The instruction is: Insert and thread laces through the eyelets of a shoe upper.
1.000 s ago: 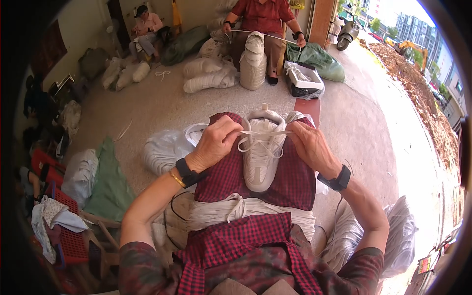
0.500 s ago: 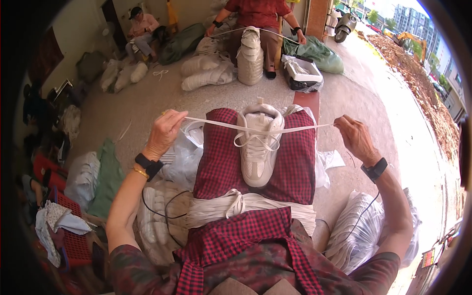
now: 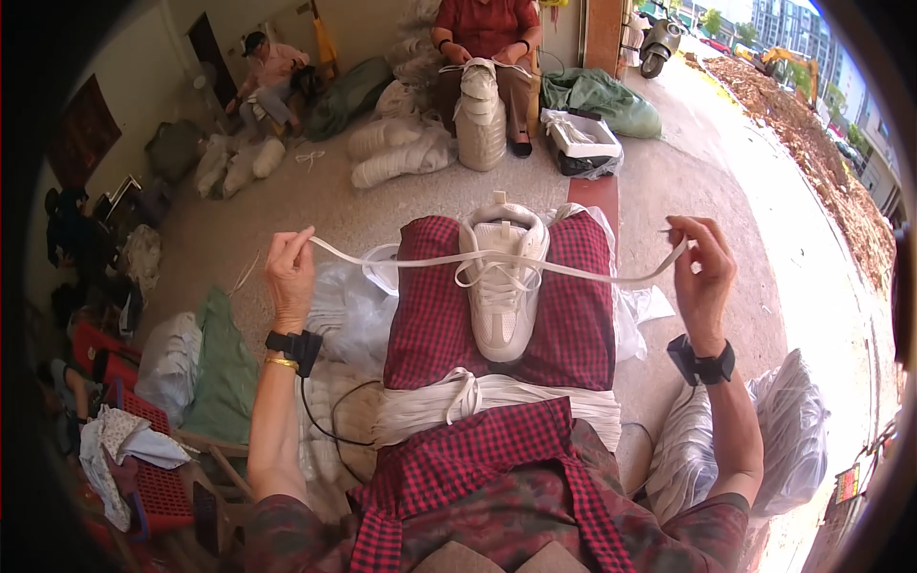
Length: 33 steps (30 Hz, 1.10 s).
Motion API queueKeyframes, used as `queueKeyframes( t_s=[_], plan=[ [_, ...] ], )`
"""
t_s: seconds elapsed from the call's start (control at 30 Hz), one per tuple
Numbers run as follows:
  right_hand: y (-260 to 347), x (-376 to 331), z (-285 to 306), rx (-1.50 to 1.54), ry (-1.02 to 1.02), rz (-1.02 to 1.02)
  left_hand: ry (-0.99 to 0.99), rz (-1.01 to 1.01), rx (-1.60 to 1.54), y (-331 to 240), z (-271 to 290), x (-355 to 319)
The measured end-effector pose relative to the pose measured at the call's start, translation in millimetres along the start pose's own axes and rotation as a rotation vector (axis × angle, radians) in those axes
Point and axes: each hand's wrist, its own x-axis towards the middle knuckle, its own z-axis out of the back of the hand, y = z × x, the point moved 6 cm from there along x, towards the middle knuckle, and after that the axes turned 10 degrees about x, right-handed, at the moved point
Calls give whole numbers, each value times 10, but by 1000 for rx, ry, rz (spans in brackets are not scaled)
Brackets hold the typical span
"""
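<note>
A white sneaker (image 3: 504, 310) rests between my thighs on the red-and-black checked apron (image 3: 430, 325), toe toward me. Above it a flat white shoelace (image 3: 430, 263) runs between my hands, sagging slightly and crossing over the shoe's laced front. My left hand (image 3: 290, 272) pinches one end of the shoelace. The other end is in the closed fingers of my right hand (image 3: 702, 277), out to the right. Across my lap lies a bundle of white shoelaces (image 3: 420, 411), tied at its middle.
Opposite me a seated person (image 3: 487, 29) handles a lace over a stack of shoe parts (image 3: 482, 124). Wrapped white bundles (image 3: 406, 158) and a white tray (image 3: 578, 134) stand near them. At left is a red basket (image 3: 167, 477) with cloth. Plastic-wrapped stacks (image 3: 793, 420) lie at right.
The shoelace has gone from nearly taut to a loose sag. My right hand has moved right and turned; my left hand has shifted left. The person opposite has brought their hands together.
</note>
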Motion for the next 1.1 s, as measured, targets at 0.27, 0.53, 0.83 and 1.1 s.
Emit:
queueKeyframes(
  t_s=[0.27, 0.53, 0.83, 1.1],
  plan=[
    [60, -138, -1251, 339, 367, -296, 267, 55, -518, -1254, -520, 203],
    [129, -144, -1379, 352, 462, -314, 451, -331, -542, -2213, -745, 253],
    [93, -178, -1406, 342, 405, -275, 542, -405, -522, -2324, -790, 265],
    [128, -210, -1480, 321, 372, -156, 610, -386, -513, -2311, -822, 249]
  ],
)
